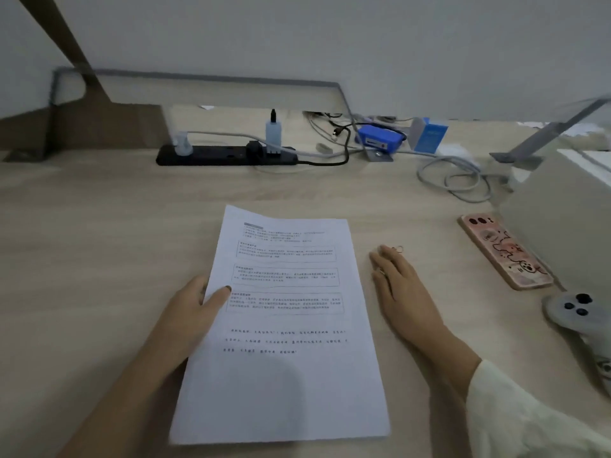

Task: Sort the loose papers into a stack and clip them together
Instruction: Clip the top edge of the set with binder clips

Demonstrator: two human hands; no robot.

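At the left edge of the paper stack, pinching with the left hand: thumb on top, fingers probably curled under the sheets, but hidden there. Resting flat on the desk with the right hand, fingers straight and close together, tips just beside a small paper clip. Appears squared already and lying in the middle of the desk, near the clip but not touching it. To do well now: drag the clip nearer, pick between thumb and forefinger, keep the left pinch firm against sliding, then push over the top edge. Farther right, a phone in pink case and a controller.
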